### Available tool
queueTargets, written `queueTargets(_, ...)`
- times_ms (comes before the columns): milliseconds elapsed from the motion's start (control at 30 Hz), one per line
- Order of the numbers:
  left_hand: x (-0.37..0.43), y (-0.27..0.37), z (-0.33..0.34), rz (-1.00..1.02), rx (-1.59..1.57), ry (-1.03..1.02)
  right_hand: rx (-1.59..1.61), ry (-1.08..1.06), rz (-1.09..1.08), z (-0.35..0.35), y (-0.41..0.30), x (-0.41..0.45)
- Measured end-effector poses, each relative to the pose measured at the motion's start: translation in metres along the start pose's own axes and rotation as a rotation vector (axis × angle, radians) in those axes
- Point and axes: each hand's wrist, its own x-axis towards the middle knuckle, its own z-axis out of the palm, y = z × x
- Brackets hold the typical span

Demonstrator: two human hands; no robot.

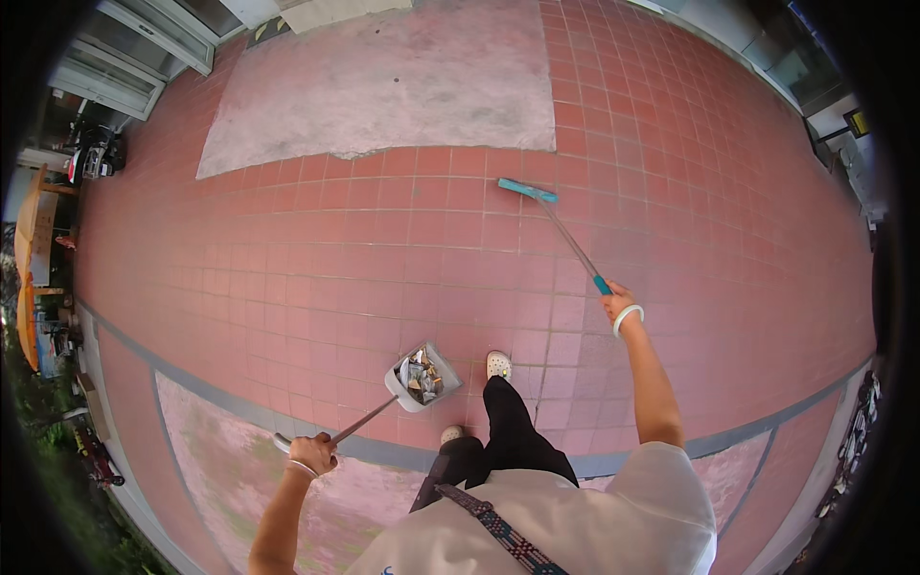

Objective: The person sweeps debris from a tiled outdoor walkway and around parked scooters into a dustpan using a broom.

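Note:
My right hand [618, 302] is closed around the teal grip of a long-handled broom [573, 243]. Its narrow teal head [528, 190] rests on the red tiles, ahead and to the right. At lower left, my left hand [313, 453] grasps the metal handle of a long-handled dustpan [397, 379], near the handle's pale hooked end. The grey-white pan stands just left of my forward foot. Inside it lies a heap of mixed litter [422, 376], with paper-like scraps and brownish bits too small to name.
Red floor tiles [345, 273] surround me, with a bare concrete patch [402, 86] ahead. My clog [499, 365] is beside the pan. Glazed doors [122, 65] and a motorbike [97, 152] stand at upper left. A grey tile strip [374, 451] crosses behind my feet.

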Motion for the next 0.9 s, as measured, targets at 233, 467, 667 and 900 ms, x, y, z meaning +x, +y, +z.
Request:
queueTargets(233, 0.015, -0.008, -0.024, 0.010, 0.071, -0.060, -0.657, 0.262, -0.398, 0.031, 0.045, 0.100)
queueTargets(467, -0.001, -0.004, -0.007, -0.037, 0.010, -0.149, 0.002, 0.027, 0.131, 0.025, 0.025, -0.013)
queueTargets(667, -0.002, -0.002, -0.001, 0.016, 0.019, -0.024, -0.601, 0.340, -0.252, 0.053, 0.090, -0.021)
queueTargets(900, -0.005, -0.002, -0.003, -0.002, 0.000, -0.026, -0.473, 0.247, -0.233, 0.100, 0.062, 0.022)
